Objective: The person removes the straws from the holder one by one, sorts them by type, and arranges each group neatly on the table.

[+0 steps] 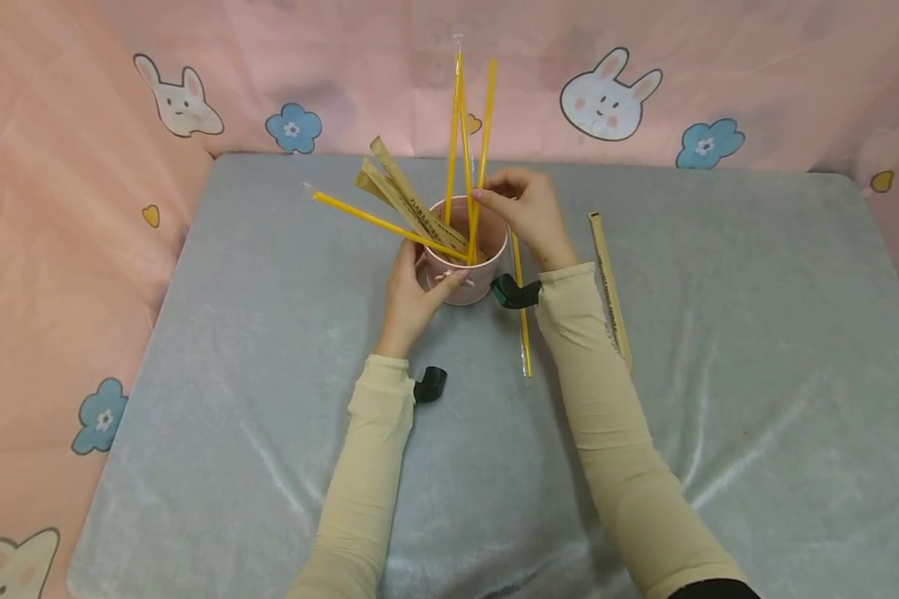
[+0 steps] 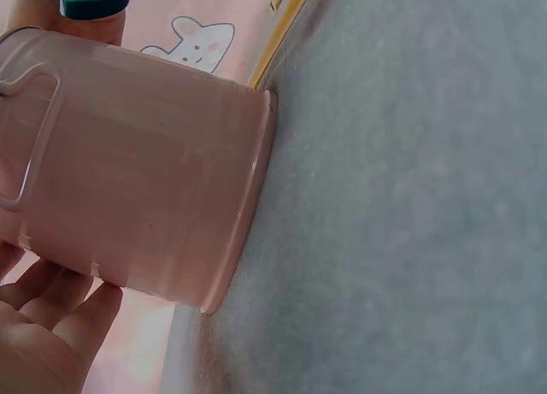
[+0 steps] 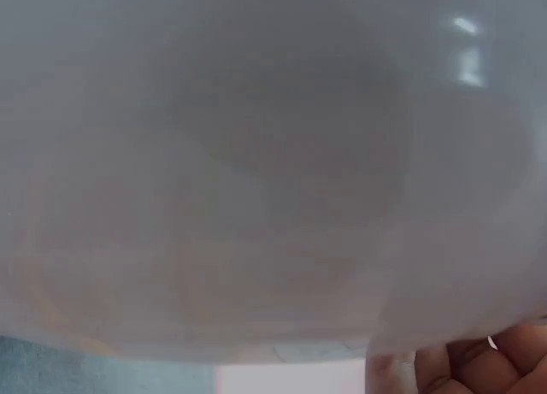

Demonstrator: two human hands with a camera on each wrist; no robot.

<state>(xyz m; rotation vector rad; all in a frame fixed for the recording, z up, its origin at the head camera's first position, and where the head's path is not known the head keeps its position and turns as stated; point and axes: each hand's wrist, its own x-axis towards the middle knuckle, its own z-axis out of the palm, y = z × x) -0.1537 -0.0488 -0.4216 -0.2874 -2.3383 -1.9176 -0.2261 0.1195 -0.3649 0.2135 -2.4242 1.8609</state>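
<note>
My left hand (image 1: 408, 299) grips a small pink bucket (image 1: 481, 287) by its side, thumb across the front near the wire handle. In the left wrist view, the bucket (image 2: 145, 163) stands on the cloth with my fingers (image 2: 85, 321) against its wall. At the rim, my right hand (image 1: 528, 212) pinches a yellow straw (image 1: 487, 125) whose lower end is inside. Other yellow straws (image 1: 453, 133) in clear wrap stand in the bucket, and one straw (image 1: 367, 218) leans far left. Paper-wrapped sticks or straws (image 1: 400, 200) lean left too. Blurred bucket wall (image 3: 256, 197) fills the right wrist view.
On the grey table cloth (image 1: 270, 333), a wrapped yellow straw (image 1: 524, 333) lies just right of the bucket. Farther right, beside the right sleeve, lies a long brown paper-wrapped piece (image 1: 605, 274). A pink curtain (image 1: 389, 75) with rabbits hangs behind.
</note>
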